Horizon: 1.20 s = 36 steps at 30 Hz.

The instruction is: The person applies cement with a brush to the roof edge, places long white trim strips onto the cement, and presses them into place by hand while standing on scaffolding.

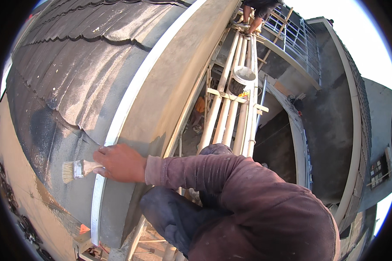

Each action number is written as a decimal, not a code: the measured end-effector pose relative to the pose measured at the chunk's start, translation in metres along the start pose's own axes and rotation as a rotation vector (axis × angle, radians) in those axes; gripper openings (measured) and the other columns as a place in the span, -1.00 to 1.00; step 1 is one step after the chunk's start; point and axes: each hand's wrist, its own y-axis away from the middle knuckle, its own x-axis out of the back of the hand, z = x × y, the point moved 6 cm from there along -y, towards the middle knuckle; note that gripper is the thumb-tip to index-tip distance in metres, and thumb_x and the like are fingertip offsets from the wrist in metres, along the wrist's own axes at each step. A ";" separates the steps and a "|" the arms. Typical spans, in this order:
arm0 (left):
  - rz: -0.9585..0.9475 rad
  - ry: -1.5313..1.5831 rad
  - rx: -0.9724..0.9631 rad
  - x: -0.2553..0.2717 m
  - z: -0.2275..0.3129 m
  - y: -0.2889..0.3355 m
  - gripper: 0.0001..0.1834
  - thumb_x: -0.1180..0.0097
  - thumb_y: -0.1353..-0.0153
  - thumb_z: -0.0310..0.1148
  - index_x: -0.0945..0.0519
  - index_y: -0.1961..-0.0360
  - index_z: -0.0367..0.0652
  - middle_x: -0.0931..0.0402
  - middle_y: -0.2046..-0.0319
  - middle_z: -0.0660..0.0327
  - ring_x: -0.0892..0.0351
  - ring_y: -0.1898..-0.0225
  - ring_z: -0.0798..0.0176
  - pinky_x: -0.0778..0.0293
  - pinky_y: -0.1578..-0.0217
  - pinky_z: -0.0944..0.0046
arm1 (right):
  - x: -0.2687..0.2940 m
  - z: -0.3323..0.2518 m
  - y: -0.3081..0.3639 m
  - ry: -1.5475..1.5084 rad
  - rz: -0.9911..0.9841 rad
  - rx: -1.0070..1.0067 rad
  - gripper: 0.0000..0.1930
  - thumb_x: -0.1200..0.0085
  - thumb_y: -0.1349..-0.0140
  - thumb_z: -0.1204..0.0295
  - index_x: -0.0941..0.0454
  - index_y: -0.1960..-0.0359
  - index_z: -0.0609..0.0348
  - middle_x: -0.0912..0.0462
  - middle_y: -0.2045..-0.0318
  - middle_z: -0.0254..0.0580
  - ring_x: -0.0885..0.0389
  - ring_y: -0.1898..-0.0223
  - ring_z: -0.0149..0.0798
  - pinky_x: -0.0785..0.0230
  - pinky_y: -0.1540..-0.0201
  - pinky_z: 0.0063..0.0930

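Observation:
My right hand [121,162] is closed around the wooden handle of a flat paintbrush [77,169]. The brush has pale bristles and a metal band, and its bristles point left over a dark grey strip [59,150] beside the roof tiles. Whether the bristles touch that strip, I cannot tell. Beneath my wrist runs a long white edging [125,106], which curves along a bare grey-brown concrete ledge [157,82]. My right arm, in a dusty maroon sleeve, reaches left past my bent knees. My left hand is out of view.
Bamboo scaffold poles [224,104] run away from me, with an open drop beneath them. A whitish bucket [244,76] stands on them at a cross-pole. Farther off are another person's legs [253,19]. Dark roof tiles [74,74] cover the left; an arched grey wall [326,113] rises right.

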 end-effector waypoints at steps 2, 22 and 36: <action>0.039 -0.029 0.073 0.010 -0.016 0.007 -0.57 0.03 -0.50 -0.14 -0.63 -0.04 -0.31 -0.66 0.07 -0.10 -0.67 0.05 -0.02 -0.57 -0.05 0.07 | 0.002 0.000 -0.002 -0.043 -0.002 -0.001 -0.68 -0.11 -0.39 0.16 -0.45 0.14 0.20 -0.63 0.27 0.02 -0.67 0.23 0.15 -0.51 0.18 0.02; 0.450 1.325 -0.123 0.172 0.210 0.076 -0.78 -0.15 -0.47 -0.31 -0.58 0.16 -0.30 -0.57 0.25 0.22 -0.49 0.24 0.40 -0.43 0.13 0.35 | 0.019 -0.004 -0.017 -0.184 -0.026 -0.014 -0.71 -0.17 -0.38 0.28 -0.42 0.31 0.27 -0.54 0.44 0.16 -0.57 0.37 0.29 -0.38 0.37 0.03; 0.003 1.337 -0.909 0.190 0.458 -0.004 -0.85 -0.25 -0.34 -0.42 -0.69 0.19 -0.30 -0.62 0.20 0.09 -0.60 0.14 0.18 -0.48 0.08 0.22 | 0.021 -0.002 -0.020 -0.175 0.029 0.010 -0.75 -0.25 -0.30 0.34 -0.49 0.33 0.27 -0.60 0.46 0.13 -0.63 0.38 0.24 -0.45 0.39 -0.05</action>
